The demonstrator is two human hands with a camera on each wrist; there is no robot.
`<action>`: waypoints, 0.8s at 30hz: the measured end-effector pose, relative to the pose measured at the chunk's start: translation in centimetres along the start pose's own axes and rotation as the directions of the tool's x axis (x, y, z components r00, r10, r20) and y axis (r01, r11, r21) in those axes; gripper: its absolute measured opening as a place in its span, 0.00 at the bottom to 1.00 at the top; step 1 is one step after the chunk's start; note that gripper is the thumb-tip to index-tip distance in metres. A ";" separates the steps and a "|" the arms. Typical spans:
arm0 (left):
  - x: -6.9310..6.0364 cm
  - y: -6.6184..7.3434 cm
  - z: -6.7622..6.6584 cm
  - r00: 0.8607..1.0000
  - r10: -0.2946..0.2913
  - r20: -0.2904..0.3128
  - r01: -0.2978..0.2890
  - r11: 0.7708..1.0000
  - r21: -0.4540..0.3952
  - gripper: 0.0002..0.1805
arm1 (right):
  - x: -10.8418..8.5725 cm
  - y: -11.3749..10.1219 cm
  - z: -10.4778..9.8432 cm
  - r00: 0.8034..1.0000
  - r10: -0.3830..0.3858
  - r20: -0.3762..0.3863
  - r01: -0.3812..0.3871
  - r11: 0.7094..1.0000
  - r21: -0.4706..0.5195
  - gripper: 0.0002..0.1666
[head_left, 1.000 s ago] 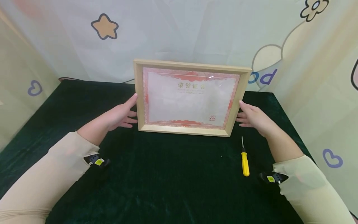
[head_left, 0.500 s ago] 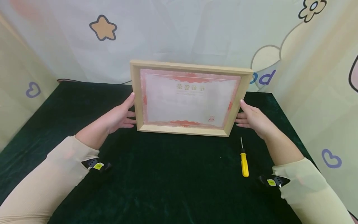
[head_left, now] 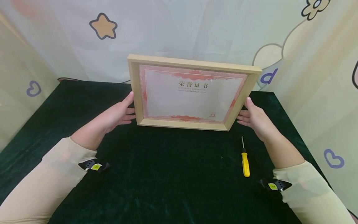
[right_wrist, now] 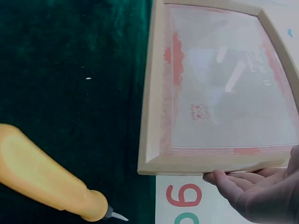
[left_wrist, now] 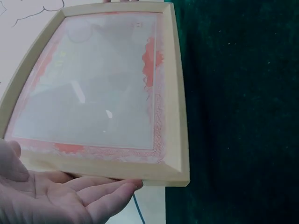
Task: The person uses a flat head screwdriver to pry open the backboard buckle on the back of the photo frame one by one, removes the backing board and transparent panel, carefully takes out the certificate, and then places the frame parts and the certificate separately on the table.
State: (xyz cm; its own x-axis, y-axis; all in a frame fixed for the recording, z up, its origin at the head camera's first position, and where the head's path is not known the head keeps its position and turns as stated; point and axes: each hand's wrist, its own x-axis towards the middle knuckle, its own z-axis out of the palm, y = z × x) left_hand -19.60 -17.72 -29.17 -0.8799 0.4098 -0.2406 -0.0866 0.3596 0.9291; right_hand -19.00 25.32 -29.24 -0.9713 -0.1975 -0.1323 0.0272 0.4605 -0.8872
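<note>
A light wooden frame [head_left: 181,125] around a white certificate [head_left: 184,99] with a pink and red border stands tilted, its top nearer the camera. My left hand [head_left: 116,115] holds its left side, thumb on the side edge; in the left wrist view the fingers of that hand [left_wrist: 60,196] lie along the frame's outer edge [left_wrist: 175,107]. On the opposite side my right hand [head_left: 258,119] holds the frame, and the right wrist view shows its fingers [right_wrist: 233,182] against the outer edge [right_wrist: 150,107]. The fingertips behind the frame are partly hidden.
A yellow-handled screwdriver [head_left: 245,164] lies on the dark green cloth [head_left: 167,174], just in front of my right hand. Behind the table hangs a pale curtain [head_left: 167,28] with printed stars, hearts and flowers.
Both hands have raised the frame a little and tipped its top toward the camera. Its upper right corner has shifted right, with my right hand. The screwdriver has stayed in place.
</note>
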 end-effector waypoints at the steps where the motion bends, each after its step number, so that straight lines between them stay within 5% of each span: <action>1: -0.1 0.0 -0.1 1.000 0.002 0.002 -0.002 1.000 0.010 0.43 | 0.0 0.0 0.1 1.000 -0.009 -0.006 0.008 1.000 -0.002 0.46; 8: -0.1 -0.2 -0.3 0.999 0.037 -0.018 -0.037 0.999 -0.011 0.44 | -0.2 0.1 0.3 0.997 -0.060 -0.048 0.061 0.998 0.024 0.44; 14: 0.1 -0.6 -0.1 0.997 0.045 -0.066 -0.052 0.993 -0.102 0.49 | -0.2 0.4 0.5 0.997 -0.031 -0.069 0.041 0.988 0.149 0.47; 24: -0.3 -1.2 0.2 0.998 0.042 -0.043 -0.050 0.981 -0.186 0.48 | -0.2 0.9 0.6 0.998 -0.014 -0.057 0.031 0.952 0.303 0.48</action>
State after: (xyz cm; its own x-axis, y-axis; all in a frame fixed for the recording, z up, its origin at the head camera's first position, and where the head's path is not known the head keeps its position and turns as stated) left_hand -19.17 -18.07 -30.27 -0.9021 0.3882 -0.1887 -0.1281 0.1768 0.9759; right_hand -18.62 25.27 -30.21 -0.9836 -0.1541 -0.0941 0.0674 0.1701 -0.9831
